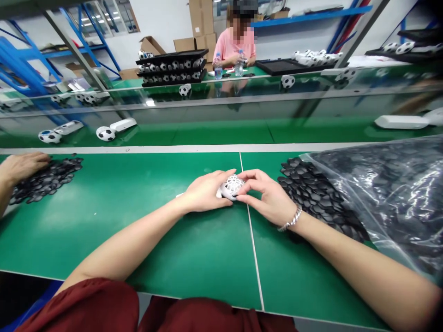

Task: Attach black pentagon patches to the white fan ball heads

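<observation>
Near the middle of the green bench, my left hand (209,190) is closed around a white ball-shaped housing (233,186) with an open lattice surface. A white handle-like part of it runs under my palm, mostly hidden. On the housing's right side, my right hand (265,196) has its thumb and fingers pressed together at the surface. A small dark piece (236,196) shows at those fingertips, largely covered. Just right of my right hand lies a heap of flat black pieces (311,198), partly spilling from a clear plastic bag (391,184).
At left, another person's hand (26,166) rests by a second pile of black pieces (51,180). Beyond the bench's pale edge, soccer-ball devices (105,133) lie on a green belt (207,131). Across it, a person (236,44) sits near stacked black trays (173,69).
</observation>
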The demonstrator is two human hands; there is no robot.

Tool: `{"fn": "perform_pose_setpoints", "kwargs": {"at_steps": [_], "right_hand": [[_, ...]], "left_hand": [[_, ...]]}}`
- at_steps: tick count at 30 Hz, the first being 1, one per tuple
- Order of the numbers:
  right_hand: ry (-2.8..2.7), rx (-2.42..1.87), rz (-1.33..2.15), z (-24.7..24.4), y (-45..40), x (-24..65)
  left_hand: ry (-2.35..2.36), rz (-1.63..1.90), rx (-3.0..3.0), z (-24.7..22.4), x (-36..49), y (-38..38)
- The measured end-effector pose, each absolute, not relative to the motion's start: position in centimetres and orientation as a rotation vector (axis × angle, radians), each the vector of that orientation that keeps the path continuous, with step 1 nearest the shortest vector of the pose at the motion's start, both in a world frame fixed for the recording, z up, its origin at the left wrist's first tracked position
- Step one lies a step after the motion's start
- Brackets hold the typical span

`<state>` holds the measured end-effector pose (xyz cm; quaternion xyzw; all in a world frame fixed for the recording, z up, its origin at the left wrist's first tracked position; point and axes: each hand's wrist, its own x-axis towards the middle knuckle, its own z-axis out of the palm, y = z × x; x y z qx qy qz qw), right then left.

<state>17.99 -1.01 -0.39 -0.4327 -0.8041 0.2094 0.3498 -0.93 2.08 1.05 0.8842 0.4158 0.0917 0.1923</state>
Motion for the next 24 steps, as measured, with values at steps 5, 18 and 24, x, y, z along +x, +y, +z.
{"fn": "perform_pose_setpoints", "kwargs": {"at_steps": [5,18,24], "right_hand": [[-2.039,-1.147,0.584,-0.8,-0.9,17.7],[-1.876,-1.198,0.789,-1.7,-0.7,17.4],[-2.031,-1.376,0.592,-1.8,1.5,19.3]], "left_hand": [[1.152,0.272,2.436,1.0,-1.2,2.3],[1.23,0.359,2.311,1.1,-0.7,2.2],[1.258,0.317,2.365,1.2,-0.8,2.1]]}}
